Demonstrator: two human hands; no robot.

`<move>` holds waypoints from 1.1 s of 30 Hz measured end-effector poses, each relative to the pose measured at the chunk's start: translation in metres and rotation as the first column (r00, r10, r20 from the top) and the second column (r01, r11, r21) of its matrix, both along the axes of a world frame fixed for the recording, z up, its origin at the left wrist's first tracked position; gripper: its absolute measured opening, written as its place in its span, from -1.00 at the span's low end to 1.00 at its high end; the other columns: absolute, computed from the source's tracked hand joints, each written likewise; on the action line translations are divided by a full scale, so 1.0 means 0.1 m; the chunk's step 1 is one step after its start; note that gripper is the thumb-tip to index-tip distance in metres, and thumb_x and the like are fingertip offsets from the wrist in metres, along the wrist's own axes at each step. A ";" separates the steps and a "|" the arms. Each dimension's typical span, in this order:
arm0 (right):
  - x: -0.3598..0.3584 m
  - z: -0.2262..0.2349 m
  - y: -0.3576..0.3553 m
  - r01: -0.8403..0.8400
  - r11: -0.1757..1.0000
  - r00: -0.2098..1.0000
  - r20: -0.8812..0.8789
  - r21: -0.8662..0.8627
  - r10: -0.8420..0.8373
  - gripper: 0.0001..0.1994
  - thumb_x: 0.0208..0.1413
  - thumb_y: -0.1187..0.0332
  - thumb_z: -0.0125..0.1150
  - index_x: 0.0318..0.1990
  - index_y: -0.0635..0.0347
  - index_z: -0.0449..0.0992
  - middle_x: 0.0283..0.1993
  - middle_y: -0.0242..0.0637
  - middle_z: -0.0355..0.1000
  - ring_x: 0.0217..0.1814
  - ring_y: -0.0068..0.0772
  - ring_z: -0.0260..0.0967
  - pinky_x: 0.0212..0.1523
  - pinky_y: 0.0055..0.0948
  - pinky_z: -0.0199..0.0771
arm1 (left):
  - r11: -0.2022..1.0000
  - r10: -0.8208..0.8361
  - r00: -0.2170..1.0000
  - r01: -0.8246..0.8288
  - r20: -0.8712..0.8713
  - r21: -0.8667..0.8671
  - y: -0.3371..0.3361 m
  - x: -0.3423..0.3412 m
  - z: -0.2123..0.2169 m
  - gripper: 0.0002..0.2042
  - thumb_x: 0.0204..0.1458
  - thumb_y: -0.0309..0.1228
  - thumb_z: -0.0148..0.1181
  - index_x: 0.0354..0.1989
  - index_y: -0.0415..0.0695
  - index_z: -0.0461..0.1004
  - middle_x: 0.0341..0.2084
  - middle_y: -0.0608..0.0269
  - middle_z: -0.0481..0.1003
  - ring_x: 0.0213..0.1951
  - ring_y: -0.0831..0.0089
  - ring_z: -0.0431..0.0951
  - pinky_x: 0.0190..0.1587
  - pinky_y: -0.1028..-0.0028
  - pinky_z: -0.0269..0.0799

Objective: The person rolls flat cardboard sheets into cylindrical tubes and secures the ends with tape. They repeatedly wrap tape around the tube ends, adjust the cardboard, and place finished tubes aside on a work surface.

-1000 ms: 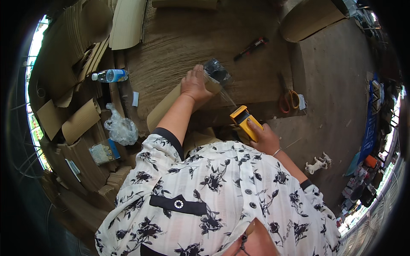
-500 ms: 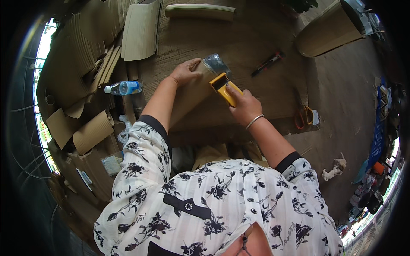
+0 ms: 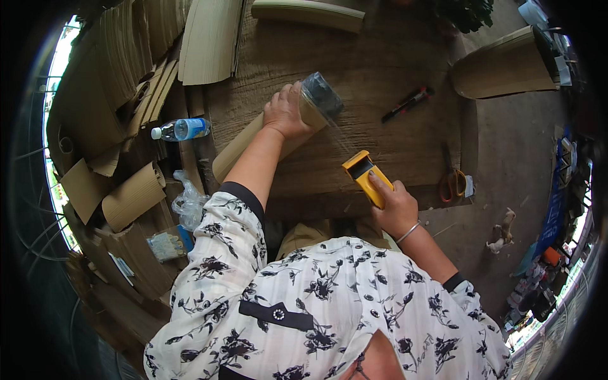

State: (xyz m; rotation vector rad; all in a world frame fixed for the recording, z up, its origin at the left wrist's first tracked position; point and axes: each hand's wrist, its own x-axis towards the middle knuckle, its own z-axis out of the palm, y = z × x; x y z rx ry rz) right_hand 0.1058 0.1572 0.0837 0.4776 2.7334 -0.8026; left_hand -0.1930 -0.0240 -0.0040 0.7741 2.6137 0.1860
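A brown cardboard roll (image 3: 237, 152) lies slantwise on the wooden board in front of me. My left hand (image 3: 285, 115) is wrapped over its far part, palm down. Clear, shiny plastic (image 3: 323, 94) covers the roll's far right end; what it is exactly I cannot make out. My right hand (image 3: 395, 208) grips a yellow tape dispenser (image 3: 365, 176) by its body, nearer to me and to the right of the roll. A thin strip of clear tape (image 3: 342, 139) runs taut between the plastic-covered end and the dispenser.
Flat and curled cardboard sheets (image 3: 133, 196) crowd the left side, beside a water bottle (image 3: 183, 129) and a crumpled plastic bag (image 3: 189, 201). A dark marker-like tool (image 3: 407, 105) and scissors (image 3: 451, 183) lie right. A large cardboard tube (image 3: 503, 66) rests at far right.
My right hand has drawn the tape dispenser toward me and rightward, away from the roll, with tape now stretched out. The left hand has shifted over the top of the roll.
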 end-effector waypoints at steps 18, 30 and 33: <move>-0.45 -0.43 -0.14 0.033 0.999 0.998 0.047 -0.003 -0.033 -0.33 -0.11 0.34 0.45 0.26 -0.39 0.52 -0.16 -0.13 0.44 -0.15 0.03 0.52 -0.12 -0.11 0.58 | 0.889 -0.212 0.441 -0.284 0.872 0.360 -0.36 -0.38 -0.72 0.17 -0.36 -0.02 0.64 0.48 -0.17 0.12 0.30 -0.11 0.34 0.35 0.12 0.33 0.43 0.26 0.19; -0.61 -0.59 -0.22 -0.057 0.998 0.991 -0.120 0.033 0.061 -0.30 -0.07 0.33 0.43 0.32 -0.37 0.46 -0.16 -0.20 0.45 -0.11 -0.04 0.54 -0.06 -0.15 0.59 | 0.385 0.557 0.524 -0.850 0.644 0.359 -2.89 0.96 -0.75 -0.51 0.28 -0.09 0.20 0.27 -0.13 0.45 0.03 0.04 0.59 0.15 0.28 0.54 0.21 0.35 0.40; -0.75 -0.60 -0.28 -0.094 0.996 0.982 -0.162 0.011 0.094 -0.28 -0.07 0.41 0.40 0.35 -0.25 0.45 -0.06 -0.16 0.50 -0.01 -0.06 0.53 0.08 -0.19 0.54 | -0.266 0.780 0.120 -0.826 0.614 0.498 -3.01 1.88 -0.83 -0.65 0.33 -0.13 0.14 0.01 -0.19 0.54 -0.11 0.20 0.60 -0.07 0.38 0.56 0.07 0.37 0.45</move>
